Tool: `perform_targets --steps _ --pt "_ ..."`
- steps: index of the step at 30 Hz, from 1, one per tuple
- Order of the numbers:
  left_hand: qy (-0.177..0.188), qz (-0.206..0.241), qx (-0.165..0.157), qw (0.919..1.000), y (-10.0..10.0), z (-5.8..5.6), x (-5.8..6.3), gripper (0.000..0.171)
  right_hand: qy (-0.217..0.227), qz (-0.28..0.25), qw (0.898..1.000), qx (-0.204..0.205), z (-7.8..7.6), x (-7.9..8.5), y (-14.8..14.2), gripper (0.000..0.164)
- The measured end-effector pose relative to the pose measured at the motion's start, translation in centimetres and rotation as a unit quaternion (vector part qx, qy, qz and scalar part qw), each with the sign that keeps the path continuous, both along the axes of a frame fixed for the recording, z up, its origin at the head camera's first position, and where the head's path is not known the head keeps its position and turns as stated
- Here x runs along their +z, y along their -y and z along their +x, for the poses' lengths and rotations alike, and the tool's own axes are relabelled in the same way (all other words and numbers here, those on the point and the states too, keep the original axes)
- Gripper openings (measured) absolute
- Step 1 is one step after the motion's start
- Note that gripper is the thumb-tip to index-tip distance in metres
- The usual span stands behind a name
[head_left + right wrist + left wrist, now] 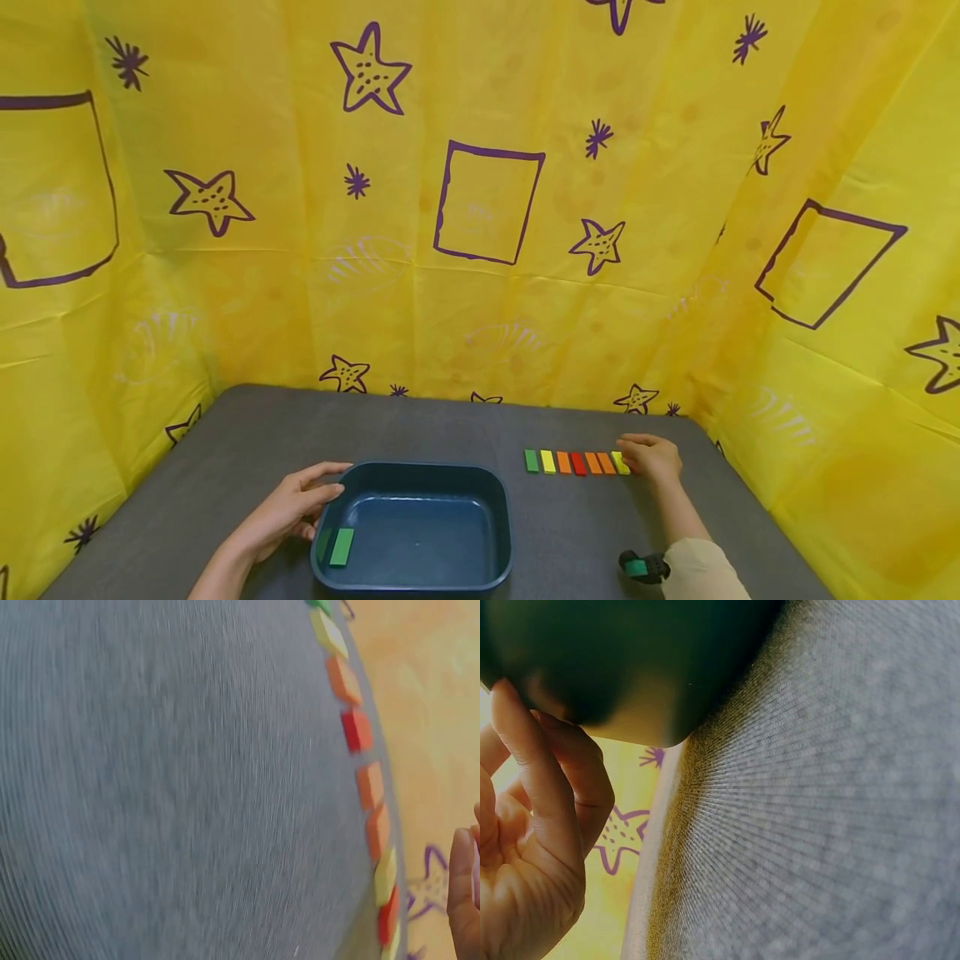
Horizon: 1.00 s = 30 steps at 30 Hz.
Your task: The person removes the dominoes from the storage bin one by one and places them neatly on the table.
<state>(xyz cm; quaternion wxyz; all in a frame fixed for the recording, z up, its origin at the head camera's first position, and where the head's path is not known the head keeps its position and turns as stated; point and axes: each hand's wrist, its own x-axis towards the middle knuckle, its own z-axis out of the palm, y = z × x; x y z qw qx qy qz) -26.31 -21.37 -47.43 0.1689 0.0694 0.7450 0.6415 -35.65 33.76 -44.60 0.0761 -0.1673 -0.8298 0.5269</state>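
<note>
My left hand (288, 512) grips the left wall of a dark blue plastic bin (416, 587), with a finger near its rim. In the left wrist view, the bent fingers (532, 772) touch the outside of the bin. One green domino-like block (342, 547) lies inside the bin at the left. My right hand (651, 457) is at the right end of a row of small coloured blocks, partly covering the end ones. Among them are a yellow block (385, 876) and a red block (388, 916). I cannot tell whether its fingers, mostly out of the right wrist view, hold anything.
Leftward, the row runs through orange blocks (564, 462), a red block (578, 464) and a yellow block (548, 462) to a green block (531, 461). Everything stands on a grey cloth-covered table (420, 425). A yellow patterned curtain (300, 317) surrounds its back and sides.
</note>
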Motion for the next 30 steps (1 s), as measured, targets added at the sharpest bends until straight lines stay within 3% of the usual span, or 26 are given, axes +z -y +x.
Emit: perform_targets --steps 17,30 --pt "0.0 0.002 -0.004 1.0 0.0 0.0 -0.2 0.062 -0.053 -0.04 0.993 0.102 0.6 1.0 8.3 0.033" --pt "0.001 -0.006 0.005 1.0 -0.1 0.0 0.1 0.063 -0.063 -0.051 0.975 0.205 3.0 1.5 14.8 0.027"
